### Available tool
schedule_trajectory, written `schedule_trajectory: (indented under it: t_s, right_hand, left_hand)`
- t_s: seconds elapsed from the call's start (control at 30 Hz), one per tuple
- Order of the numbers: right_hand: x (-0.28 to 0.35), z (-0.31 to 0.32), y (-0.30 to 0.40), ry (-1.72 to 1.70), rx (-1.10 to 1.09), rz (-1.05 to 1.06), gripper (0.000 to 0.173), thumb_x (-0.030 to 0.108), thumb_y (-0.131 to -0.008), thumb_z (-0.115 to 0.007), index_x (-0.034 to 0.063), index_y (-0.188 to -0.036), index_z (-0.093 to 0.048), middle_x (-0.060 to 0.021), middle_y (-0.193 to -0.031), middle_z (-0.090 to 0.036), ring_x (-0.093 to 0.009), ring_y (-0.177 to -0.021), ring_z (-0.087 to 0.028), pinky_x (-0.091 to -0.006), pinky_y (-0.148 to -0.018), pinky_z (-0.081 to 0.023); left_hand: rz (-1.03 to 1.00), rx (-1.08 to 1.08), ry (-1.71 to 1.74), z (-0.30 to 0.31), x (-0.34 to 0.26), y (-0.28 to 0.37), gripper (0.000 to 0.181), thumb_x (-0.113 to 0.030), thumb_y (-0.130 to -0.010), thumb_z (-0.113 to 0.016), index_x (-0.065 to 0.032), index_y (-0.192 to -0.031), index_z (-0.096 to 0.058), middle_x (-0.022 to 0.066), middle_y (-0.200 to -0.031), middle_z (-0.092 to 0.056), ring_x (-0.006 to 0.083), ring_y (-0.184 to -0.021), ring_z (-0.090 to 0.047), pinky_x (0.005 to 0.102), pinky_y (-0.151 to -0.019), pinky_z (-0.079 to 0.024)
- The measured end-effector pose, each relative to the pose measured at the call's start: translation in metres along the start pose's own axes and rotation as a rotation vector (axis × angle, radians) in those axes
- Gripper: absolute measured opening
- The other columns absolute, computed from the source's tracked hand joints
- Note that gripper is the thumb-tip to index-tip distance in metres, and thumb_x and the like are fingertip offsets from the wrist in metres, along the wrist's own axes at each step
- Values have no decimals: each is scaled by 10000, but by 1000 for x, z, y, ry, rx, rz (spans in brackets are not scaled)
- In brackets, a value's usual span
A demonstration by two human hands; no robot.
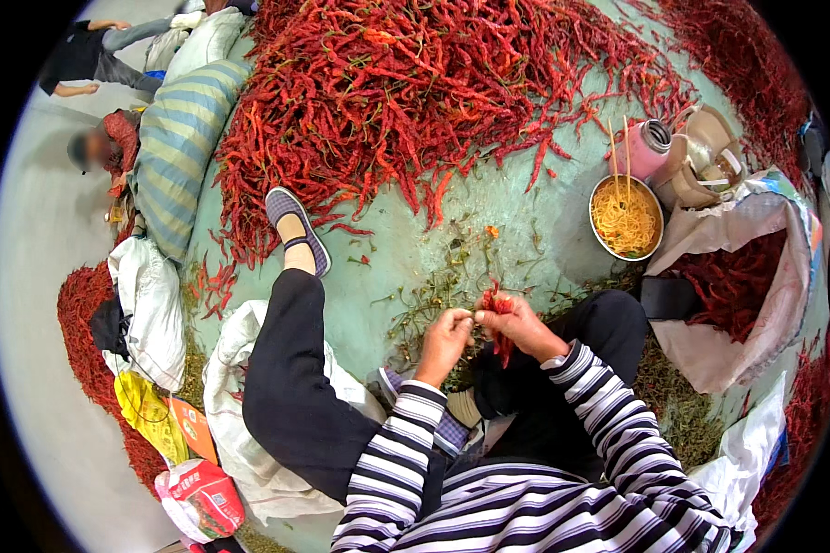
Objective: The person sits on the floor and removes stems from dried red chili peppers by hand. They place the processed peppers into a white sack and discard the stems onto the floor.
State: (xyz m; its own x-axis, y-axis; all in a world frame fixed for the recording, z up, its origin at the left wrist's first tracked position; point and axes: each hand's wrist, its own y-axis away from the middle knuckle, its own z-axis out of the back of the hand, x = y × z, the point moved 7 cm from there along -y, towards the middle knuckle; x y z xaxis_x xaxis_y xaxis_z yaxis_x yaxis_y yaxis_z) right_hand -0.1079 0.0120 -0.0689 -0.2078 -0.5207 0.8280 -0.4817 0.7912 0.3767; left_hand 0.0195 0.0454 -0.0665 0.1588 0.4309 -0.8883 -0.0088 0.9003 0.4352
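Note:
My right hand (522, 326) grips a small bunch of red chili peppers (503, 345). Their wrinkled tips stick out above and below my fingers. Close against its thumb, my left hand (444, 343) pinches what looks like a chili stem, mostly hidden by the fingertips. Loose green chili stems (456, 271) litter the pale green floor (401, 228) below and ahead of both hands. Beyond my outstretched foot rises a large heap of red chili peppers (387, 90).
A metal bowl of noodles (626, 216) with upright chopsticks stands at the right, beside an open pink flask (640, 148) and a tan bag (709, 152). An open woven sack (754, 276) holds chilies. Full striped sack (187, 152) and white sacks (149, 311) line the left; people are beyond.

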Motion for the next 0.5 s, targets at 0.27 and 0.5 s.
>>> schedule_trajectory:
  t_s: [0.27, 0.5]
  right_hand:
    - [7, -13, 55, -4, -1, 90, 160, 185, -855, -578, 55, -764, -555, 20, -595, -514, -55, -518, -474, -194, -464, -363]
    - [-13, -39, 80, -702, 69, -117, 129, 167, -868, -560, 51, -812, -550, -5, -633, -519, -90, -497, -459, -222, -468, -377]
  left_hand:
    - [-295, 24, -281, -18, -50, 52, 105, -70, -822, -577, -27, -904, -528, 61, -750, -590, 142, -655, -572, 271, -583, -462]
    - [-656, 61, -591, -22, -90, 90, 139, -85, -791, -592, -48, -895, -507, 126, -781, -584, 303, -716, -583, 344, -629, -464]
